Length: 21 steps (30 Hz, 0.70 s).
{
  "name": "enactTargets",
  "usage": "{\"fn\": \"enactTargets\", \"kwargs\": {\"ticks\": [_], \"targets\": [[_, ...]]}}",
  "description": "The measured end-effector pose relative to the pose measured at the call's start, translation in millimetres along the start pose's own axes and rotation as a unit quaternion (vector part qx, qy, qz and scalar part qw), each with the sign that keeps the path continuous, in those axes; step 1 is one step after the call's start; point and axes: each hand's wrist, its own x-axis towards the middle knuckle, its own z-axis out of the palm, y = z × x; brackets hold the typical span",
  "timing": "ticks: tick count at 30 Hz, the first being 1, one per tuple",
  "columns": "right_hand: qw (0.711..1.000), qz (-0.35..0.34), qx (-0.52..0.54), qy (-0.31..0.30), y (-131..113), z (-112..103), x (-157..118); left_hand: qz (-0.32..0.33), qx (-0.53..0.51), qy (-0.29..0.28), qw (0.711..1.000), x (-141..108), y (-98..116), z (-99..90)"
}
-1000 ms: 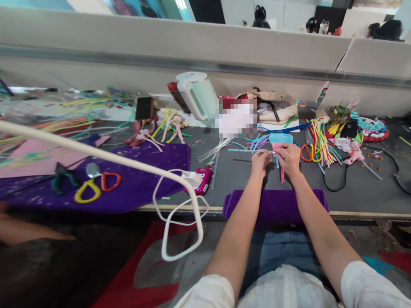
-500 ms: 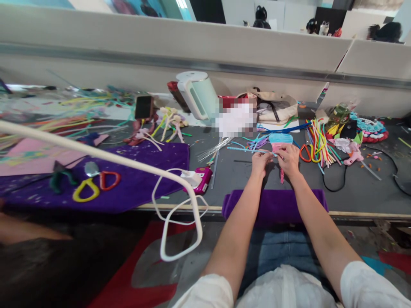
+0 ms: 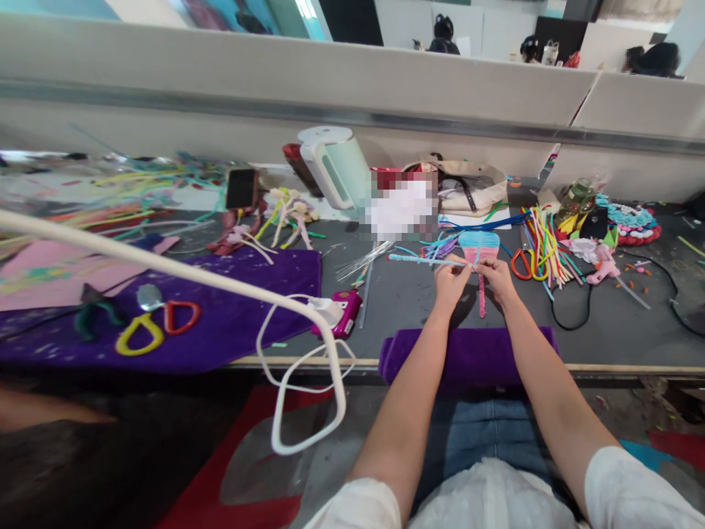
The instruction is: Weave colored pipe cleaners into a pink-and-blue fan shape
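A light blue pipe cleaner (image 3: 414, 259) reaches leftward from my fingers above the dark table. My left hand (image 3: 452, 282) is closed on it in a pinch. Close beside, the thumb and fingers of my right hand (image 3: 494, 279) are also pinched together at its right end, fingertips almost touching the left ones. Just beyond my hands lies a flat blue-and-pink piece made of pipe cleaners (image 3: 479, 241), with a pink stem (image 3: 482, 297) pointing toward me between my wrists. My fingers cover part of the piece.
A rolled purple cloth (image 3: 468, 356) lies under my forearms at the table edge. Right of my hands are orange-handled scissors (image 3: 521, 265) and a bundle of colourful pipe cleaners (image 3: 549, 246). A pale kettle (image 3: 337, 169) stands behind; a white lamp arm (image 3: 209, 272) crosses the left side.
My hands have shifted slightly, the right one now lower with its fingertips drawn nearer the left. More of the blue-and-pink piece and its stem shows. The view has moved a little.
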Motion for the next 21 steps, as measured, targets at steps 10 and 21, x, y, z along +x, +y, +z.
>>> {"fn": "enactTargets", "kwargs": {"ticks": [10,21], "targets": [[0.997,-0.056,-0.039,-0.040,-9,-12,1,-0.016,-0.023,-0.019,0.999,2,-5,-0.4],[0.999,-0.041,-0.020,-0.030,-9,-8,-2,-0.073,-0.105,-0.045,0.991,1,-12,3.6]]}}
